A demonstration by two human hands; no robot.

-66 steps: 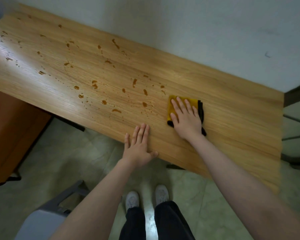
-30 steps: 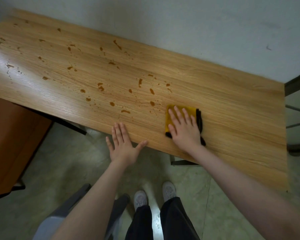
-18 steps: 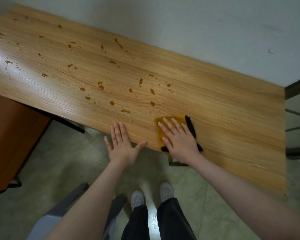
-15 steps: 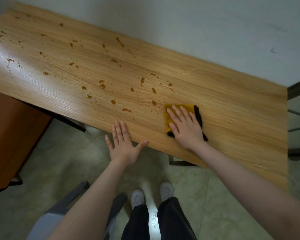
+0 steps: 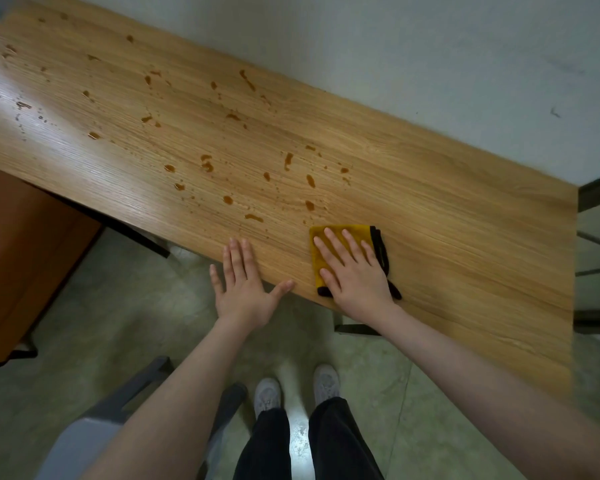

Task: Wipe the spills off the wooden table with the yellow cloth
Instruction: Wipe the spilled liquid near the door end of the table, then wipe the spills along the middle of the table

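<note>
Right hand [image 5: 355, 271] lay flat with fingers straight and spread, pressed down on the yellow cloth [image 5: 326, 247], gripping nothing. Cloth, folded and edged in black along the side away from the left hand, sat on the wooden worktop [image 5: 447, 220] close to its near edge, mostly covered by that palm. Left hand [image 5: 245, 287] rested beside it, released and flat too, fingertips and thumb on the near edge of the worktop, palm hanging over the floor [image 5: 101, 323]. Brown spills [image 5: 257, 168] dotted the wood just beyond both hands' fingertips and trailed further off past the left hand; nearest drop sat just ahead of the cloth. Below the forearms stood white shoes [image 5: 267, 396] and black trousers, with a grey chair [image 5: 94, 434] under the left arm
</note>
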